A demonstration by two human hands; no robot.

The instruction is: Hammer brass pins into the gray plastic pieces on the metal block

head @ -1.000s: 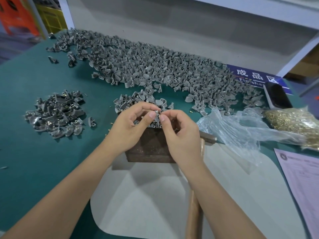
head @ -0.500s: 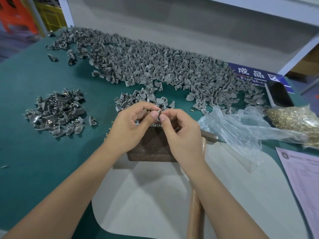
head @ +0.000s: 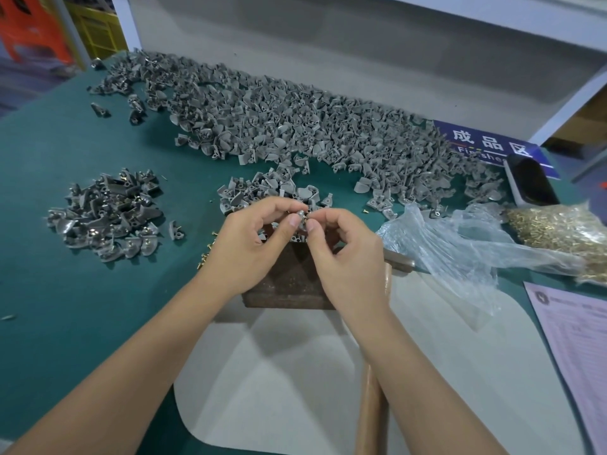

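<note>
A: Head view: where is the gray piece [head: 301, 214]?

B: Above the far edge of the metal block [head: 289, 284], pinched between thumb and forefinger of the left hand [head: 249, 241]; which way it points is too small to tell.

A: And the right hand [head: 345, 254]?

B: Fingers curled, tips pinching at the same piece, perhaps on a brass pin; the hammer handle [head: 372, 405] runs from beside the block toward the viewer.

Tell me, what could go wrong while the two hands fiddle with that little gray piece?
The gray piece is pinched only by fingertips of the left hand and right hand, so it or its pin might slip and get lost among the loose pieces behind the metal block. The hammer handle lies under the right forearm, so an elbow nudge could knock it.
</note>
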